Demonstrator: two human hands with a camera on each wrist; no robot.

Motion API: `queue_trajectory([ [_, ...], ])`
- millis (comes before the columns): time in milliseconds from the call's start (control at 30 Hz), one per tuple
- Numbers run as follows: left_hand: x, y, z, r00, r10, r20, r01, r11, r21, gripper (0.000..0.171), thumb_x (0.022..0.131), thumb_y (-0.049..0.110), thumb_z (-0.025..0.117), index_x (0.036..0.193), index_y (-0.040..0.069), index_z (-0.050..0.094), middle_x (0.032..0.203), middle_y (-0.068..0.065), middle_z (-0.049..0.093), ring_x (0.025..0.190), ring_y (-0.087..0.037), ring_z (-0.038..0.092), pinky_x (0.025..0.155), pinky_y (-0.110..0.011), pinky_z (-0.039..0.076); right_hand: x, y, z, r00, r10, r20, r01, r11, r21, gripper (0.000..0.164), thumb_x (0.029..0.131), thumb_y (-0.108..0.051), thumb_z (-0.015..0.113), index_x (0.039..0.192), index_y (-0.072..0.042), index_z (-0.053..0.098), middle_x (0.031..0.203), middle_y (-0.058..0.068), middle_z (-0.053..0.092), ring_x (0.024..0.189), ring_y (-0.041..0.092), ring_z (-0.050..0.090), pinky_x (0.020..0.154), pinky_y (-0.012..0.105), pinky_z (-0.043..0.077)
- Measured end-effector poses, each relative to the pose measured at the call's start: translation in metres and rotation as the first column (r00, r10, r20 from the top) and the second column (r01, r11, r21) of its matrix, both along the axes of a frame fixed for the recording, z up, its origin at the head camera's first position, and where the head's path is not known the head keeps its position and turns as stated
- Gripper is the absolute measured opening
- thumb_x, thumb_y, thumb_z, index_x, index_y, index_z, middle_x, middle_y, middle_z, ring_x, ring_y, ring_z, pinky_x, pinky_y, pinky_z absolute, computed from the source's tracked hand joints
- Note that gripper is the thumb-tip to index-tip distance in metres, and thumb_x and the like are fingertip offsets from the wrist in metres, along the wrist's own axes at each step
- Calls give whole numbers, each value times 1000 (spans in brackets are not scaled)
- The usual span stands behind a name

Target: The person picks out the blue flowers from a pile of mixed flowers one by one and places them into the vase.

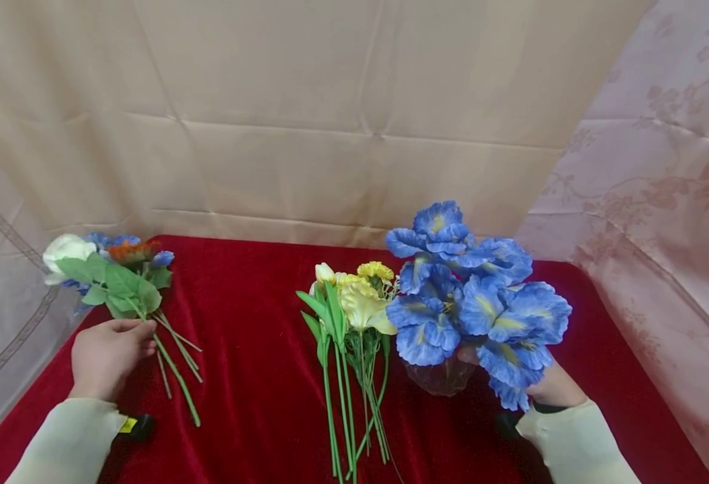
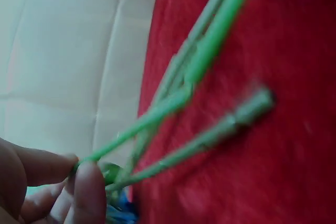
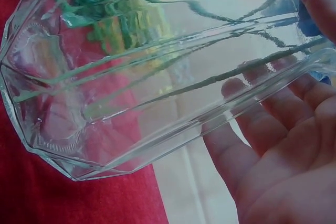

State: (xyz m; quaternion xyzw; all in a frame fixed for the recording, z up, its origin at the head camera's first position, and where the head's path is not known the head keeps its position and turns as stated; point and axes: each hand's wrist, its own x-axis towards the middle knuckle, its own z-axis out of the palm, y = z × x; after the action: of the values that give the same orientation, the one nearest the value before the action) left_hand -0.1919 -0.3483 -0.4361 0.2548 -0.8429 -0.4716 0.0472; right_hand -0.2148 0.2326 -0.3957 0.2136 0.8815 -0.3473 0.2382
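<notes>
At the left of the head view, my left hand (image 1: 112, 356) pinches the bright green stem (image 1: 177, 383) of a white flower (image 1: 70, 254) with broad leaves. In the left wrist view that stem (image 2: 142, 123) runs between thumb and finger, with duller green stems (image 2: 184, 153) beside it. My right hand (image 1: 556, 386) grips a clear faceted glass vase (image 1: 439, 378), its fingers partly hidden behind large blue flowers (image 1: 499, 309). The right wrist view shows the vase (image 3: 173, 124) lengthwise, thin stems inside it and fingers (image 3: 273, 103) curled round its side.
Yellow and white flowers (image 1: 363, 302) with long green stems lie mid-table, just left of the vase. Next to the white flower are an orange flower (image 1: 132, 252) and small blue ones. Red cloth (image 1: 245, 376) covers the table; a beige curtain (image 1: 306, 168) hangs behind.
</notes>
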Motion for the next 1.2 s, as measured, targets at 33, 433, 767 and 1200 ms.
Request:
queue_trajectory([
  [33, 0, 2, 2, 1000, -6, -6, 5, 999, -46, 45, 99, 28, 63, 123, -9, 62, 76, 0, 70, 63, -9, 68, 56, -25, 56, 0, 2, -4, 1000, -7, -3, 7, 1000, -2, 122, 63, -64, 85, 138, 10, 24, 120, 26, 43, 110, 50, 43, 81, 65, 48],
  [433, -5, 33, 18, 992, -95, -77, 93, 995, -26, 49, 100, 35, 62, 130, -5, 59, 96, -6, 70, 73, -13, 69, 63, -29, 57, 7, 9, -27, 840, 127, -528, -420, 768, -484, 70, 93, -20, 72, 151, -30, 33, 139, 2, 46, 126, 24, 42, 98, 53, 41],
  [767, -6, 86, 40, 946, -278, -168, 306, 935, 179, 48, 101, 23, 63, 136, -8, 55, 111, 1, 70, 80, -15, 71, 74, -29, 58, 8, 10, -20, 913, 144, -382, -283, 898, -338, 105, 84, -45, 79, 157, -9, 12, 141, 19, 35, 125, 44, 35, 86, 60, 49],
  [1200, -3, 182, 46, 855, -459, -243, 513, 673, 533, 25, 101, 1, 57, 119, -16, 59, 106, -25, 66, 84, -24, 68, 76, -36, 59, -15, -5, 2, 954, -177, 241, 121, 965, 232, 133, 47, -65, 90, 124, 22, 26, 110, 35, 43, 100, 58, 43, 78, 68, 47],
])
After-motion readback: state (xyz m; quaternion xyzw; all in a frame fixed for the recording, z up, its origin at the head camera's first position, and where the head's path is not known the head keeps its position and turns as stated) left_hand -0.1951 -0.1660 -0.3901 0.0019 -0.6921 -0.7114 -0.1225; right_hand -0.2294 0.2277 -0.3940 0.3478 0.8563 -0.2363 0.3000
